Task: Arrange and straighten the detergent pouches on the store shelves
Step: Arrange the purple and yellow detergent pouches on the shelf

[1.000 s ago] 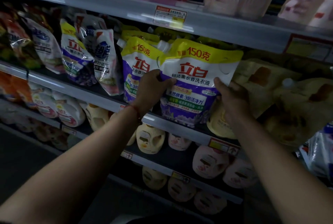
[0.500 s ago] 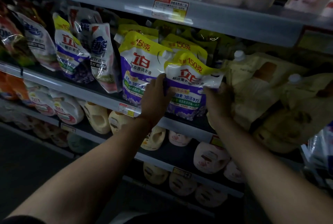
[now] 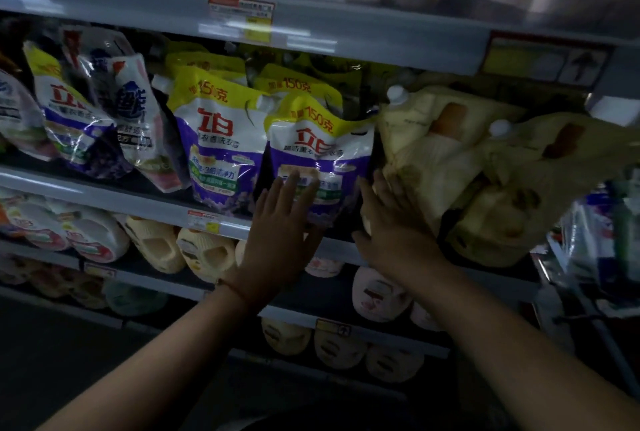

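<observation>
Pouch [image 3: 320, 167] stands at middle shelf [image 3: 138, 202] front. Left hand [image 3: 277, 243] flat, fingers spread against it; right hand [image 3: 391, 226] open beside. Soft, sloshy, slick (likely slumps): grip the side seams.

yellow tops, white middles with red brand characters, and purple lower halves with green bands on the front pouch [image 3: 320, 160] and its left neighbour pouch [image 3: 218, 139]. red lettering on the yellow tops. same yellow, white and purple on the tilted pouch [image 3: 64, 119] far left. white with a dark blue logo and a pink lower corner on the leaning pouch [image 3: 133, 112]. pale cream-yellow with brown-orange patches and white caps on the right-hand bags [image 3: 450, 153]. grey shelf edge [image 3: 138, 203], with a red-and-yellow price tag [image 3: 204, 221]. cream-yellow jugs [image 3: 204, 254] below; white jugs with red labels [image 3: 93, 240] left of them.
</observation>
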Motion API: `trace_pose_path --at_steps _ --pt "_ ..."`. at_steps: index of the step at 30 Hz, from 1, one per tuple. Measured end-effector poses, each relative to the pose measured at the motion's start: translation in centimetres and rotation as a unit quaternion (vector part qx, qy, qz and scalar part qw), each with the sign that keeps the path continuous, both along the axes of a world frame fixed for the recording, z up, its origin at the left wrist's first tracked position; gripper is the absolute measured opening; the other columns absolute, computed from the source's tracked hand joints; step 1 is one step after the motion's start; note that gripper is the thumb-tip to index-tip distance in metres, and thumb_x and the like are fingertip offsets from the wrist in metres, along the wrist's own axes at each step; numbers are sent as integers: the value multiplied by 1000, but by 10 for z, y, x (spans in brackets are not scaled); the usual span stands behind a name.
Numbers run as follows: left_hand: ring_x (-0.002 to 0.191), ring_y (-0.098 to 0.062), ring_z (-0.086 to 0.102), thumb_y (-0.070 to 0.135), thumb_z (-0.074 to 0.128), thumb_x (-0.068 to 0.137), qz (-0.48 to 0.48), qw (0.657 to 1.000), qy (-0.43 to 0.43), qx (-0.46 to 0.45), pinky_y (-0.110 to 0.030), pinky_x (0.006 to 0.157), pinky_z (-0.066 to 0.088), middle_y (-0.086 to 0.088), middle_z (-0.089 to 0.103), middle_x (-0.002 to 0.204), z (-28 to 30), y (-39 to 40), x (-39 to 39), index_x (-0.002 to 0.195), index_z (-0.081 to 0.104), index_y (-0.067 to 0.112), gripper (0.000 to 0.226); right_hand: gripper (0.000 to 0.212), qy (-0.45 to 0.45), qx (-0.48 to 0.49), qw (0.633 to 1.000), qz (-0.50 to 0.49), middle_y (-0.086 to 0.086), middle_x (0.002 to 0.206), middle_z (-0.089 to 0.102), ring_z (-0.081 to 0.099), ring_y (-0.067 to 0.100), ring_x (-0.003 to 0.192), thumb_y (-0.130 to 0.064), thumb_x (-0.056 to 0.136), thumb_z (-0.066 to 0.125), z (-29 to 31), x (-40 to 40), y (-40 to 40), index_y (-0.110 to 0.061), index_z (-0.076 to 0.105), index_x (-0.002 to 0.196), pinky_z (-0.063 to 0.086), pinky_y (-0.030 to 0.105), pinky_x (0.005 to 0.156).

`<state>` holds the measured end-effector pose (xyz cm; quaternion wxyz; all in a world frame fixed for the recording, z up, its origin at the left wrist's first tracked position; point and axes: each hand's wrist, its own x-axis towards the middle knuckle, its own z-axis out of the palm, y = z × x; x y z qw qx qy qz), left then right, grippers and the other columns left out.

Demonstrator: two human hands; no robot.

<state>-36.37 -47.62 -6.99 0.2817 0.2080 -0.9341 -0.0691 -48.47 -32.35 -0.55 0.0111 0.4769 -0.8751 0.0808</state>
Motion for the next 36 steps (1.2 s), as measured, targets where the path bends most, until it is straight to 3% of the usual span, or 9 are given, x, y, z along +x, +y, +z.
trace_pose_path --at_steps 5,10,13,17,20,25,29,32,36 --pt "144 -46 31 54 40 90 -60 997 -13 -53 -61 109 32 -20 31 158 3 44 -38 152 37 20 70 79 0 40 999 -31 6 163 -16 -18 25 149 -39 99 46 -4 -17 49 -16 -4 156 -13 37 120" --pt "141 -53 31 48 51 86 -120 982 20 -143 -66 107 35 -25 32 157 -6 83 -85 151 38 22 71 82 -58 26 993 -102 2 161 -22 -20 24 148 -41 98 49 -19 -32 90 -24 -8 156 -7 37 120" --pt "139 -56 31 40 65 87 -83 974 33 -209 -66 107 33 -26 34 156 -12 100 -116 152 39 26 71 88 -58 23 985 -162 3 162 -21 -17 29 148 -42 96 51 -27 -45 112 -29 -13 154 -12 40 118" --pt "137 -50 40 35 57 98 -31 956 75 -282 -66 105 38 -21 36 156 -18 107 -150 152 38 29 58 90 -20 19 971 -237 5 160 -27 -22 38 146 -43 92 53 -37 -70 138 -34 -12 154 -12 50 116" --pt "139 -44 39 38 56 97 -20 948 67 -309 -64 101 42 -20 37 156 -22 96 -159 155 32 31 63 94 -5 14 974 -228 5 160 -27 -20 43 145 -38 89 56 -49 -91 144 -32 -10 154 -3 58 116" --pt "139 -46 34 52 54 96 -28 944 66 -321 -64 99 42 -21 34 156 -31 81 -166 157 25 29 72 95 40 -46 988 -143 19 161 12 14 51 143 -24 70 64 -71 -108 144 -19 20 153 30 64 107" --pt "138 -46 37 48 34 105 -54 949 70 -303 -65 97 45 -22 41 153 -27 82 -169 153 35 28 52 84 40 -73 990 -118 23 159 19 17 54 141 -35 72 46 -72 -119 140 -18 19 150 25 65 110" --pt "138 -47 40 44 36 103 -74 953 48 -291 -66 100 41 -22 39 154 -25 81 -162 152 39 27 52 78 61 -98 989 -97 17 162 12 9 46 147 -38 82 43 -78 -126 147 -18 22 154 22 63 113" --pt "142 -46 34 48 40 96 -71 965 23 -252 -67 105 36 -21 32 158 -21 85 -152 154 35 24 64 80 25 -216 958 -185 13 163 6 10 38 149 -40 92 56 -86 -114 146 -15 15 156 24 57 113"
